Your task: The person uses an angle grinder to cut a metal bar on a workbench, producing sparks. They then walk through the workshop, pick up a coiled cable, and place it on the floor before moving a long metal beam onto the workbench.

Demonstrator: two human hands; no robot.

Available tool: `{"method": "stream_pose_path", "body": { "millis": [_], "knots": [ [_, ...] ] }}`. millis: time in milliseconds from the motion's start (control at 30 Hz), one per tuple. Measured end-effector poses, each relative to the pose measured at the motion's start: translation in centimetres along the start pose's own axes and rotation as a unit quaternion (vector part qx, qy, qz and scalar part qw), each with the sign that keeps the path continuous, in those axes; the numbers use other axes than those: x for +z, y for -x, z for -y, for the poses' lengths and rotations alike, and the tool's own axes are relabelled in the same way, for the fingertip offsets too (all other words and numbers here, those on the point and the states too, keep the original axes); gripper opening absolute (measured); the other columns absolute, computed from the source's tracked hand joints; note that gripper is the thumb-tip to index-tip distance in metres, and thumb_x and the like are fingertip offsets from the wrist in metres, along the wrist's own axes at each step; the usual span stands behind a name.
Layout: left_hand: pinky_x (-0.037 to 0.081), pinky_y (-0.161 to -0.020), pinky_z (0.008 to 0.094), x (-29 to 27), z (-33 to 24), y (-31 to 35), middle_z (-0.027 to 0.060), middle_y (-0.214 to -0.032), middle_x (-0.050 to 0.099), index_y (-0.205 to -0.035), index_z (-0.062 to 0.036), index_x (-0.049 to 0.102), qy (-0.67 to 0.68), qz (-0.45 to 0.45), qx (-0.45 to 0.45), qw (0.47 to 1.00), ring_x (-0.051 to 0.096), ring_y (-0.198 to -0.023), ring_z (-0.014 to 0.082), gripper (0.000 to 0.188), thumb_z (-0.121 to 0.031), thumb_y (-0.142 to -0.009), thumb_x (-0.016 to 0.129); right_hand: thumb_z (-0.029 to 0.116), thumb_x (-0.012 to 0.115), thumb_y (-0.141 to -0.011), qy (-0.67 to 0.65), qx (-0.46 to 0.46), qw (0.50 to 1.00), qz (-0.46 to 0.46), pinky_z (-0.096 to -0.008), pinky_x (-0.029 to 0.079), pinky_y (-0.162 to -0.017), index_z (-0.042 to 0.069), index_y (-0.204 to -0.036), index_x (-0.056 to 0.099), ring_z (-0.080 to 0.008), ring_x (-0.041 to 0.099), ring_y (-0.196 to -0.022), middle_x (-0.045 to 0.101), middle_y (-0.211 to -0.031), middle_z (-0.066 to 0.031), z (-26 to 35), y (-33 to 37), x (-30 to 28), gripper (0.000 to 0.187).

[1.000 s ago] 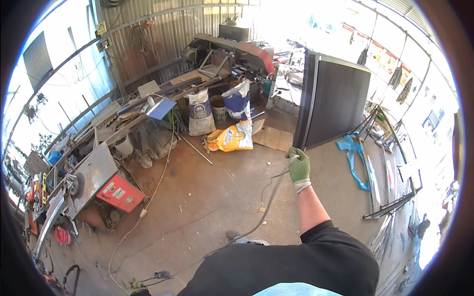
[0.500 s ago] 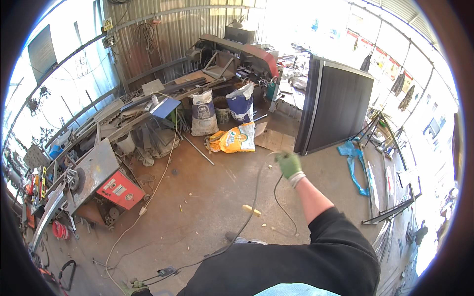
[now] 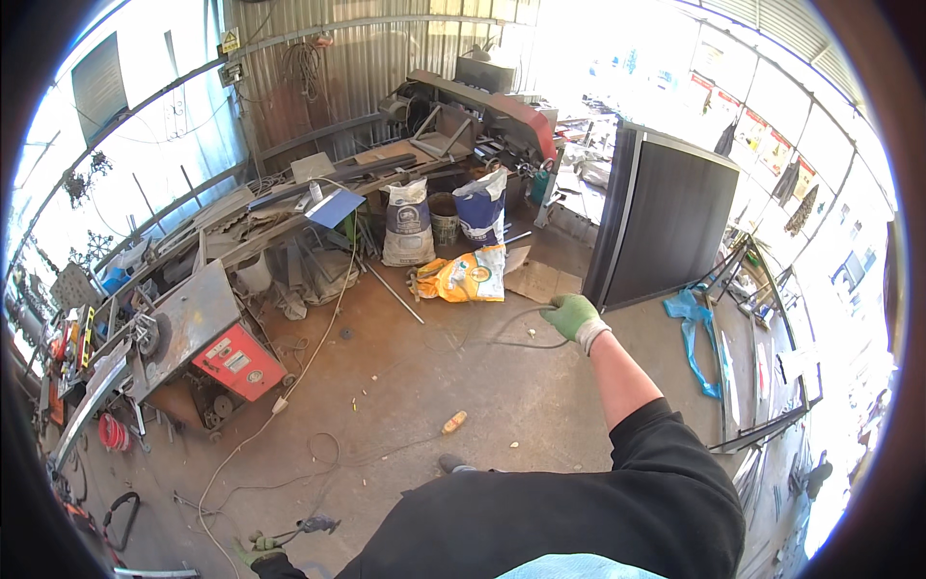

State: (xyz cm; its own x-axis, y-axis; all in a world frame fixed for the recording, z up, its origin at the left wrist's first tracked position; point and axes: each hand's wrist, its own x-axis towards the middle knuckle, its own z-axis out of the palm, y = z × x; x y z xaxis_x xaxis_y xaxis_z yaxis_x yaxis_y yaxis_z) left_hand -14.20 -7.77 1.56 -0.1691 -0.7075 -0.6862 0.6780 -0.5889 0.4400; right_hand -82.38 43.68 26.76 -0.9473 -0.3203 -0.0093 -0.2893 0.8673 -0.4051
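Out in front on the right, my right hand (image 3: 572,318), in a green glove, is closed round a thin dark cable (image 3: 526,344). The cable swings in a loop to the left of that hand, partly smeared by motion. Low at the left, my left hand (image 3: 257,550), also gloved in green, is closed on a cable beside a dark object (image 3: 316,524) whose kind I cannot make out. A yellowish, handle-like piece (image 3: 454,422) lies on the floor between the hands, with a thin cable trailing left from it.
A red-fronted machine cabinet (image 3: 237,361) on wheels stands at the left. Further back are filled sacks (image 3: 409,224), a yellow bag (image 3: 465,277) and a cluttered bench. A tall dark panel (image 3: 667,222) stands right, near blue plastic (image 3: 687,311) and metal frames. A pale cord (image 3: 316,349) crosses the floor.
The cable in my right hand has swung from hanging toward my body to a loop out leftward. My left hand has shifted slightly up and left. The view has turned a little.
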Motion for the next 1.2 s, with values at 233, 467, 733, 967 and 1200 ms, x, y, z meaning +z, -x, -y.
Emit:
{"method": "stream_pose_path", "body": {
  "millis": [233,467,733,967,1200],
  "knots": [
    [0.023,-0.036,0.0297,-2.9,-0.7,-1.5,-0.0006,-0.055,0.050,-0.073,-0.0138,0.059,-0.003,0.047,-0.006,0.999,0.027,-0.035,0.0131,0.064,-0.077,-0.076,0.066,0.043,0.071,-0.086,-0.041,0.102,0.980,0.167,-0.0330,0.051,-0.063,0.002,-0.102,0.072,-0.0172,0.063,-0.065,0.070,-0.077,-0.0077,-5.5,4.2,4.7,0.044],
    [0.023,-0.036,0.0296,-2.4,-0.7,-1.1,-0.0014,-0.050,0.046,-0.069,-0.0130,0.057,-0.022,0.017,-0.004,1.000,0.027,-0.035,0.0129,0.066,-0.078,-0.075,0.067,0.043,0.067,-0.090,-0.103,0.234,0.931,0.261,-0.0336,0.050,-0.059,0.004,-0.113,0.071,-0.0169,0.061,-0.064,0.070,-0.080,-0.0057,-8.2,10.7,8.1,0.045],
    [0.025,-0.039,0.0284,-1.6,1.2,-0.9,-0.0039,-0.046,0.038,-0.069,-0.0144,0.056,-0.042,-0.006,-0.052,0.998,0.030,-0.038,0.0121,0.067,-0.080,-0.073,0.065,0.042,0.064,-0.091,-0.073,0.279,0.890,0.353,-0.0324,0.049,-0.058,0.010,-0.093,0.070,-0.0151,0.059,-0.062,0.067,-0.074,-0.0014,-12.3,18.4,9.9,0.033],
    [0.021,-0.038,0.0273,-1.7,3.9,-1.2,-0.0054,-0.048,0.036,-0.067,-0.0134,0.053,-0.077,-0.028,-0.092,0.992,0.029,-0.038,0.0113,0.064,-0.075,-0.076,0.069,0.041,0.064,-0.094,-0.141,0.345,0.854,0.362,-0.0323,0.045,-0.053,0.011,-0.092,0.070,-0.0132,0.054,-0.059,0.062,-0.071,0.0015,-15.9,23.2,10.3,0.031],
    [0.017,-0.040,0.0282,1.6,7.7,-0.4,-0.0055,-0.052,0.035,-0.069,-0.0125,0.052,-0.144,-0.010,-0.122,0.982,0.025,-0.041,0.0110,0.063,-0.072,-0.077,0.070,0.043,0.059,-0.094,-0.125,0.340,0.857,0.366,-0.0343,0.050,-0.059,0.011,-0.097,0.071,-0.0144,0.058,-0.064,0.067,-0.079,-0.0006,-18.6,23.4,10.3,0.035]
  ]
}}
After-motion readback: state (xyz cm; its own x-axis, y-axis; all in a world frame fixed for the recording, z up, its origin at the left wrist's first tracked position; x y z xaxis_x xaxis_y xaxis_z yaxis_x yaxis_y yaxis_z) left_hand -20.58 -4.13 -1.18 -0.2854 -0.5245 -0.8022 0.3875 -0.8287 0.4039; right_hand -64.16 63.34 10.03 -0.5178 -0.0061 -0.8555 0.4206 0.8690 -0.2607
